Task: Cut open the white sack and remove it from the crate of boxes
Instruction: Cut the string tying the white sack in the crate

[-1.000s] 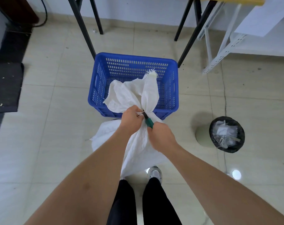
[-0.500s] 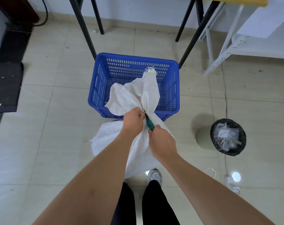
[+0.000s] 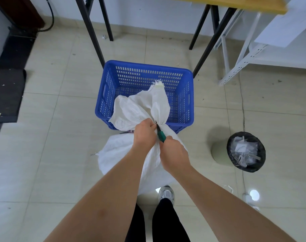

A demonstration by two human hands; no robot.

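White sack (image 3: pixel 131 154) stands on the floor (image 3: pixel 52 137) just near of the blue crate (image 3: pixel 183 74), its gathered neck pulled up between both hands. Loose top of the sack fans out above the neck and hangs over the crate's near wall, frayed tip pointing far. Bulging body of the sack sits below and near of the hands, partly hidden by the forearms.

Left hand (image 3: pixel 144 132) closed around the bunched neck from the left side, fingers wrapped tight on the fabric. Right hand (image 3: pixel 175 154) closed on a green-handled cutter (image 3: pixel 161 135), lower and right of the left hand, touching the sack body. Cutter's dark tip sits right at the neck, against the left hand's fingers; cannot tell if the blade is in the fabric. Hands just beside each other, cutter handle bridging the gap.

Crate interior visible through slotted walls, looks bare where seen; contents of the sack not visible.

Right of the sack, well apart, a bin with black liner (image 3: pixel 245 151) holding white scraps. Black bench legs (image 3: pixel 92 32) far of the crate, white metal rack (image 3: pixel 239 67) far right. Dark mat (image 3: pixel 5 95) at left. One sneaker (image 3: pixel 166 194) and black trousers near, under the sack.
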